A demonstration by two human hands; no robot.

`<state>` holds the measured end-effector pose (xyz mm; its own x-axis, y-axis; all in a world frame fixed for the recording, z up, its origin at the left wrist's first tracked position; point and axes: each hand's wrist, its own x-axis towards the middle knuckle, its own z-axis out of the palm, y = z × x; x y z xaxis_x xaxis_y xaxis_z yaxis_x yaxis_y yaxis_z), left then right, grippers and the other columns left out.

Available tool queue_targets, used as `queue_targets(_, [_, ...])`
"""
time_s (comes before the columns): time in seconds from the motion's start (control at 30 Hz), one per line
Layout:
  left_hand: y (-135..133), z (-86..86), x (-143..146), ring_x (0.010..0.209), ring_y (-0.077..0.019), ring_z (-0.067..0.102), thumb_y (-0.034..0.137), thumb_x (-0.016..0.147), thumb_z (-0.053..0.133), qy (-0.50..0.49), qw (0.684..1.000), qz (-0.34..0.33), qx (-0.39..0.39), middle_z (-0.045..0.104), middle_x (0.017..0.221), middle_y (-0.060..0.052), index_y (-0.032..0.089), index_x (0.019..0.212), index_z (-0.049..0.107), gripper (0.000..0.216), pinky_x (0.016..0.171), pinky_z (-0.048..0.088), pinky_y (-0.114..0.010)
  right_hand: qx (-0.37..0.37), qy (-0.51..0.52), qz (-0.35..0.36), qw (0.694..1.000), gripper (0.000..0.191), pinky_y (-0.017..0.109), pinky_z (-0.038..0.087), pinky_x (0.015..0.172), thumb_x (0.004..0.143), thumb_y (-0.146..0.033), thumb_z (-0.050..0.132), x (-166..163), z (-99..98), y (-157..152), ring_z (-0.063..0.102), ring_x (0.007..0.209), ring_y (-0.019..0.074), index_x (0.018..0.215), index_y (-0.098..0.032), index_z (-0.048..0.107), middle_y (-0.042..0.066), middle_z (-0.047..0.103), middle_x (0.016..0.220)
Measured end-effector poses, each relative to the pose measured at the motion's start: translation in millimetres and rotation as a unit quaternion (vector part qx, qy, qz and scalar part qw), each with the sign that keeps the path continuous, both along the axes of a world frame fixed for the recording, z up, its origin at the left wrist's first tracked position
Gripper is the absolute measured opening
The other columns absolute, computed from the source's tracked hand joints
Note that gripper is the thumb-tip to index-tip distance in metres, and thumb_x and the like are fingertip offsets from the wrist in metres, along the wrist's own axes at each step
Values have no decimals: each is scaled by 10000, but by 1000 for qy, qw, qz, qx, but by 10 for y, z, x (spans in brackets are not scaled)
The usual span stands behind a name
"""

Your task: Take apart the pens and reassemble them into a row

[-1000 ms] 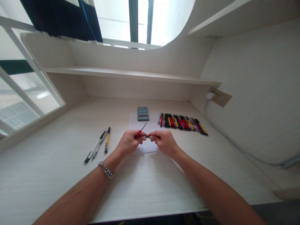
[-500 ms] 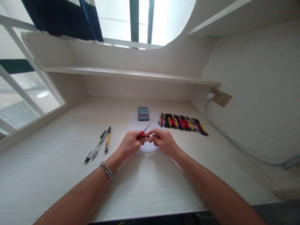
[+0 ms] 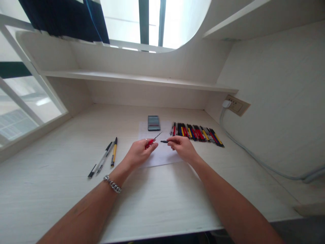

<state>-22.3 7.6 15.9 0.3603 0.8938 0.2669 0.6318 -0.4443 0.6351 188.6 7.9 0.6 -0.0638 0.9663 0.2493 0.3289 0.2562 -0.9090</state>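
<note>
My left hand [image 3: 139,153] is closed on a red pen [image 3: 151,141] whose thin tip points up and to the right. My right hand [image 3: 182,148] pinches a small black pen part [image 3: 164,141], held a little apart from the red pen. Both hands hover over a white sheet of paper [image 3: 162,156] on the pale wooden desk [image 3: 157,196]. A metal bracelet sits on my left wrist.
A row of several coloured pens [image 3: 196,133] lies to the right of the paper. A small dark grey box [image 3: 153,123] stands at the paper's far edge. Three pens [image 3: 105,157] lie to the left. A wall socket [image 3: 235,105] with a grey cable [image 3: 256,157] is at right.
My hands were together over the paper with the black part at the red pen. They have drawn apart, and my right hand holds the black part away to the right.
</note>
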Motion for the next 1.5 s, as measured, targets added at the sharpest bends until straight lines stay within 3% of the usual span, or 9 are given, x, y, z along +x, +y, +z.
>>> queue_targets(0.13, [20, 11, -40, 784, -186, 627, 377, 912, 401, 25, 1000, -2, 17, 706, 876, -69, 163, 1072, 663, 374, 694, 443, -267, 8, 54, -46, 997, 260, 266, 450, 557, 697, -336, 681, 137, 40, 32, 539, 579, 127, 872, -147, 707, 41, 652, 683])
queue_targets(0.23, [34, -32, -53, 837, -195, 639, 352, 898, 442, 26, 999, 1, 19, 713, 937, -87, 162, 1150, 637, 371, 743, 458, -272, 23, 63, -41, 997, 252, 266, 447, 572, 696, -333, 688, 144, 43, 35, 538, 596, 127, 871, -154, 716, 45, 657, 705])
queue_targets(0.43, [36, -71, -70, 839, -198, 647, 350, 886, 480, 22, 999, -19, 27, 724, 950, -88, 181, 1129, 660, 346, 769, 464, -277, 42, 67, -37, 996, 235, 262, 436, 573, 720, -314, 671, 141, 37, 36, 532, 609, 125, 890, -160, 722, 43, 649, 709])
queue_targets(1.1, [38, -72, -77, 792, -194, 628, 316, 875, 501, 29, 999, -41, 15, 718, 894, -79, 182, 1031, 692, 280, 709, 432, -275, 46, -10, -39, 998, 247, 269, 426, 571, 729, -330, 650, 140, 97, -27, 529, 605, 137, 893, -163, 730, 51, 665, 712])
queue_targets(1.5, [27, -121, -54, 806, -196, 634, 344, 887, 479, 62, 996, -67, 19, 708, 919, -92, 177, 1074, 675, 317, 726, 445, -262, 77, -88, -7, 993, 163, 300, 468, 729, 761, -250, 627, 3, 148, -147, 630, 780, 178, 879, -222, 736, 46, 720, 874])
